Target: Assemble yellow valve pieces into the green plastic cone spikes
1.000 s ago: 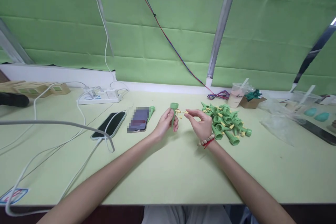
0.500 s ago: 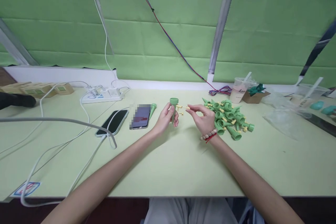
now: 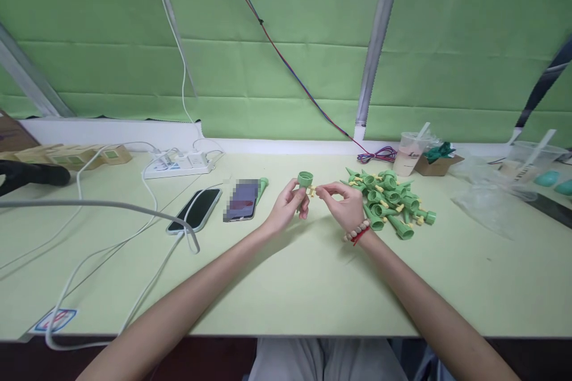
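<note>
While the left hand (image 3: 288,209) gripped a green plastic cone spike (image 3: 304,186), right hand (image 3: 343,205) fingers pinched its small yellow plastic valve (image 3: 312,191), pile of green spikes (image 3: 389,202) just beside, bare pale-green worktop (image 3: 286,286) toward the near edge.

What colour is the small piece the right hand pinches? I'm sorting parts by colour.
Pale yellow: the small piece in the right hand, seen in the head view.

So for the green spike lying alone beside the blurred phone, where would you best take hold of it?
Probably by the wide round cap end of the lone green spike, coming from above with fingers across it. It lies flat on the table, close along the phone, so its far cap end looks the freest and broadest part to pinch; the tapered end would likely slip.
</note>
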Demonstrator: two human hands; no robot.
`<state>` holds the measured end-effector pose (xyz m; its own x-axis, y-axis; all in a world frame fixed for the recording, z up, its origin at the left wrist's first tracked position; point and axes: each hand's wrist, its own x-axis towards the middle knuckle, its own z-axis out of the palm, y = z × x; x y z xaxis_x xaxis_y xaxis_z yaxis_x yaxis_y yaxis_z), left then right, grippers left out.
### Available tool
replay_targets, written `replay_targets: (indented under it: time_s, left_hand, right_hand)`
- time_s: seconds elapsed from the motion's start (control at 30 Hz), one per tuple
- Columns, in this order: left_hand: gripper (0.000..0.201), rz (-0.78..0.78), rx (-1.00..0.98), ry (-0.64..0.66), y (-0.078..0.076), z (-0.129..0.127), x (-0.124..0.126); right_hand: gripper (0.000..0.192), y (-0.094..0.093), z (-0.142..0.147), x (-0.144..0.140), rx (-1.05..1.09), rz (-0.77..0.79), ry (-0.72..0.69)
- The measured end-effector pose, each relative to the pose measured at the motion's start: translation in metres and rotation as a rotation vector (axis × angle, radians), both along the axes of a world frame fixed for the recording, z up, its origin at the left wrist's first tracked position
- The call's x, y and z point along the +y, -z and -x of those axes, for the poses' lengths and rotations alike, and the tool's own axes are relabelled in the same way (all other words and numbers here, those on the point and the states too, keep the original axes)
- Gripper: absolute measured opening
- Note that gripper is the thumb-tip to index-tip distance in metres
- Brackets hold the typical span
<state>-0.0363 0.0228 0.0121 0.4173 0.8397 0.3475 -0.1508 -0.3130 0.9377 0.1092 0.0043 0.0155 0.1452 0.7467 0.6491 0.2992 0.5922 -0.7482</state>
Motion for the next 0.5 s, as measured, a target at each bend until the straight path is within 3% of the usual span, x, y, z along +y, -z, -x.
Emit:
replay_targets:
  time_s: [0.17, 0.37, 0.5]
  left_hand:
    - [0.031, 0.036, 0.023, 0.019, 0.0031, -0.004, -0.0048]
    - [0.033, 0.077, -0.019, -0.001, 0.0042, -0.0037, -0.0008]
    - [0.031, 0.047, -0.003, 0.0, 0.0051, -0.0026, 0.0015]
  right_hand:
    - [0.059, 0.0061, -0.0031, 0.0043, -0.016, 0.2, -0.121]
    - [0.035, 0.0042, -0.0038, 0.0081, 0.062, 0.137, -0.156]
    - [0.036, 0.0031, -0.0024, 0.0072, 0.117, 0.224, -0.199]
